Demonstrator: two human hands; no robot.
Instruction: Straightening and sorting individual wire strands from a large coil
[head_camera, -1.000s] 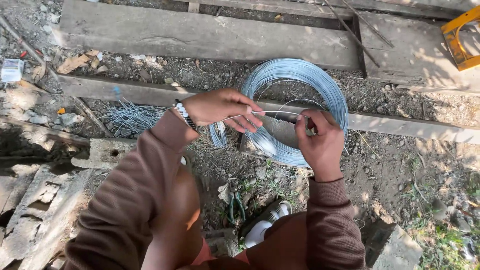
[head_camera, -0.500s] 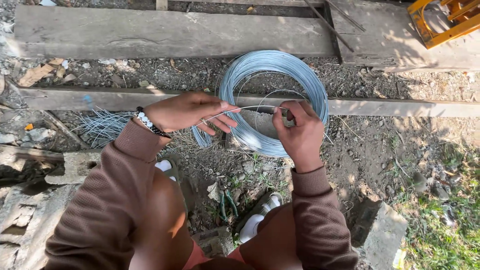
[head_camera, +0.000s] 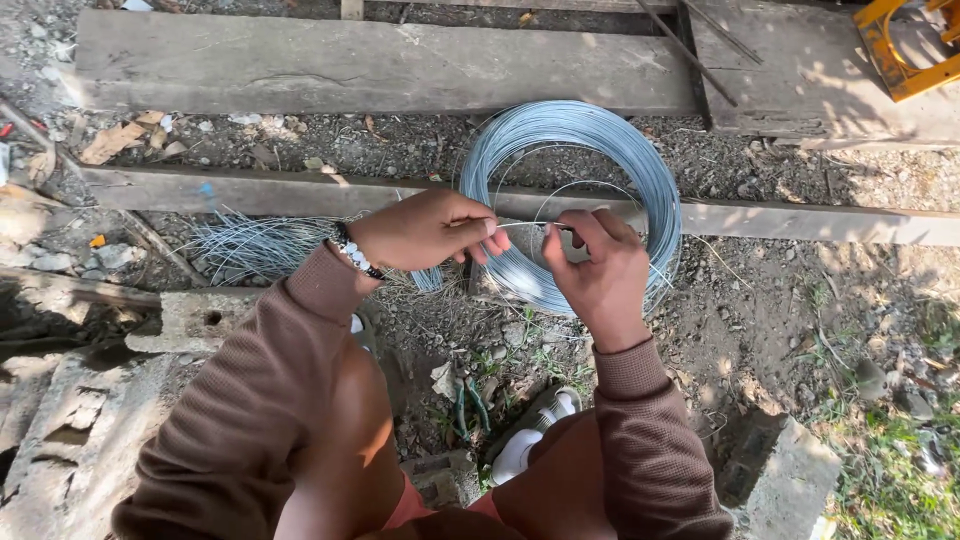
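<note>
A big coil of thin grey steel wire (head_camera: 640, 165) leans on a wooden beam (head_camera: 250, 190) on the ground. My left hand (head_camera: 425, 232) and my right hand (head_camera: 598, 270) are close together in front of the coil. Between their fingertips they pinch a short stretch of one wire strand (head_camera: 525, 226) that leads off the coil. A bundle of cut wire pieces (head_camera: 250, 245) lies on the ground to the left, just behind my left wrist, which wears a bead bracelet.
A wide plank (head_camera: 380, 60) lies at the back, with thin steel rods (head_camera: 700, 50) across it. A yellow metal frame (head_camera: 905, 50) is at top right. Concrete blocks (head_camera: 190, 320) sit at left, another (head_camera: 790, 475) at lower right. Pliers (head_camera: 468, 400) lie by my white shoe (head_camera: 535, 440).
My left hand has closed from spread fingers to a pinch on the strand. Both hands have drawn nearer to each other.
</note>
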